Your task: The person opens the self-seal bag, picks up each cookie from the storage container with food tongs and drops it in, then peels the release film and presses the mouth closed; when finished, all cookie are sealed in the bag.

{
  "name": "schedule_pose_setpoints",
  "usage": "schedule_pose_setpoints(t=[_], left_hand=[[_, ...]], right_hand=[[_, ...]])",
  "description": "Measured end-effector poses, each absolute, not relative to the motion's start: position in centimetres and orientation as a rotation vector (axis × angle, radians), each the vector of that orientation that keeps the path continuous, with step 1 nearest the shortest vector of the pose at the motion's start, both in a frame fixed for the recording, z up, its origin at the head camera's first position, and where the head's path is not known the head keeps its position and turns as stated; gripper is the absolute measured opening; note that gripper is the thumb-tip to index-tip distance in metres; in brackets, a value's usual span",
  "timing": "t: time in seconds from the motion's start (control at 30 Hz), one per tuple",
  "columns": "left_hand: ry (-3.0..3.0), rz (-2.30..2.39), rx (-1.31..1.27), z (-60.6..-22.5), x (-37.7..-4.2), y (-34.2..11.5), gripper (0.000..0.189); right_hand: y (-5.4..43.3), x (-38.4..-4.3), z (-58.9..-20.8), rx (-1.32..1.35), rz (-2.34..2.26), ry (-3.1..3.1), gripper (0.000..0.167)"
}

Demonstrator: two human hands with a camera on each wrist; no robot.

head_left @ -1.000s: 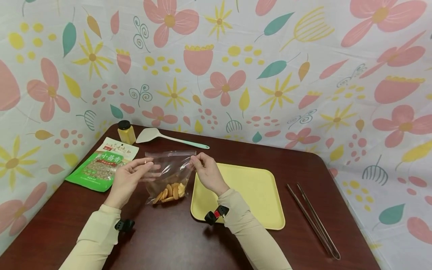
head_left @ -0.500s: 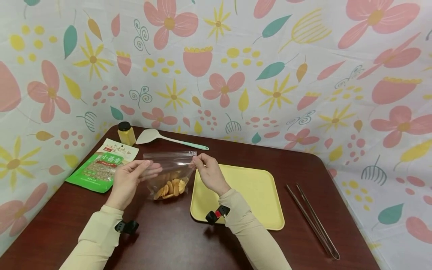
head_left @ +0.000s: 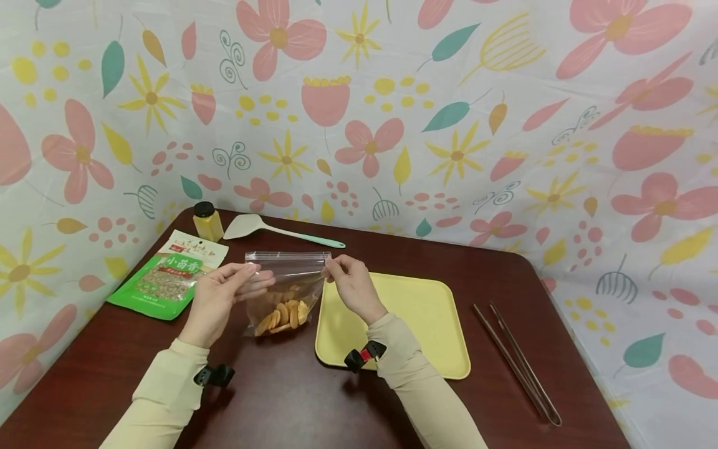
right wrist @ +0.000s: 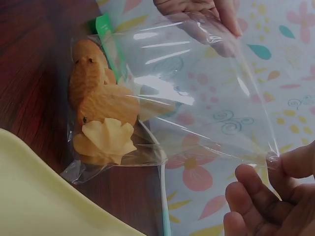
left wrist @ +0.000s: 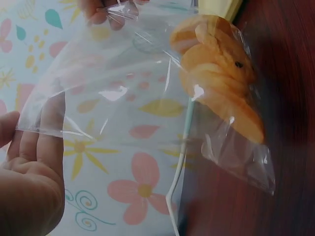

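A clear zip-top bag hangs upright between both hands, its zip edge at the top. Golden-brown biscuits fill its bottom; in the right wrist view one pale ruffled biscuit lies in front of the others. My left hand pinches the bag's upper left edge, thumb in front and the other fingers stretched behind the clear film. The upper right corner is pinched between thumb and forefinger of my right hand. In the left wrist view the bag's film spreads wide from the left fingers.
Right of the bag lies a yellow tray, partly under the right forearm. Metal tongs rest farther right. At the back left are a green-and-white seasoning packet, a yellow jar with black lid and a white spatula. A patterned cloth stands behind.
The bag's top edge has been drawn straighter and flatter between the hands. Both hands keep hold and have shifted slightly right. The tray, tongs and packet stay put.
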State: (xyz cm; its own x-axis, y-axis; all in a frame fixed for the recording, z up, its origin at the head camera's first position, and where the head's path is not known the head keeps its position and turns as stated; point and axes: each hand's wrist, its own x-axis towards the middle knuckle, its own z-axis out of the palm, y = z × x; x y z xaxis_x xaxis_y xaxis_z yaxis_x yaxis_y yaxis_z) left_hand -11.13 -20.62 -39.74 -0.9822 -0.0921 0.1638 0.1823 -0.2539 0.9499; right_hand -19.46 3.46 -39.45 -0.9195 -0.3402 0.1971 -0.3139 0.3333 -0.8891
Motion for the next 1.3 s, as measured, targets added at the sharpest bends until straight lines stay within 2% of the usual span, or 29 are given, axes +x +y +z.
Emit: schedule_pose_setpoints(t=[0.23,0.33,0.4,0.47,0.6,0.7,1.0,1.3], left_hand=[[-1.819,-2.307,-0.079,-39.3,-11.2,-20.2,0.036],[-1.841,-2.266,-0.071,-39.1,-11.2,-19.9,0.036],[-1.869,-2.235,-0.077,-39.0,-11.1,-19.8,0.036],[-1.895,-2.209,-0.092,-38.8,-10.9,-19.7,0.037],[-1.936,-2.149,-0.154,-38.3,-10.7,-19.2,0.036],[-1.971,-2.076,-0.203,-38.1,-10.6,-18.9,0.035],[-2.083,-1.921,-0.200,-38.0,-10.3,-18.6,0.031],[-2.153,-1.755,-0.294,-37.7,-10.3,-18.6,0.021]], right_hand=[[3.4,-19.2,-39.3,-0.593,-1.736,2.609,0.024],[3.2,-18.8,-39.0,-0.662,-1.819,2.718,0.020],[2.7,-18.4,-38.6,-0.837,-1.849,2.824,0.017],[2.1,-17.9,-37.9,-1.135,-1.812,2.928,0.013],[0.5,-16.7,-36.2,-1.760,-1.435,3.078,0.010],[-0.5,-16.2,-35.5,-1.944,-1.134,3.122,0.016],[-1.6,-16.3,-35.5,-1.935,-0.919,3.146,0.022],[-1.8,-16.3,-34.7,-1.922,-0.912,3.116,0.014]])
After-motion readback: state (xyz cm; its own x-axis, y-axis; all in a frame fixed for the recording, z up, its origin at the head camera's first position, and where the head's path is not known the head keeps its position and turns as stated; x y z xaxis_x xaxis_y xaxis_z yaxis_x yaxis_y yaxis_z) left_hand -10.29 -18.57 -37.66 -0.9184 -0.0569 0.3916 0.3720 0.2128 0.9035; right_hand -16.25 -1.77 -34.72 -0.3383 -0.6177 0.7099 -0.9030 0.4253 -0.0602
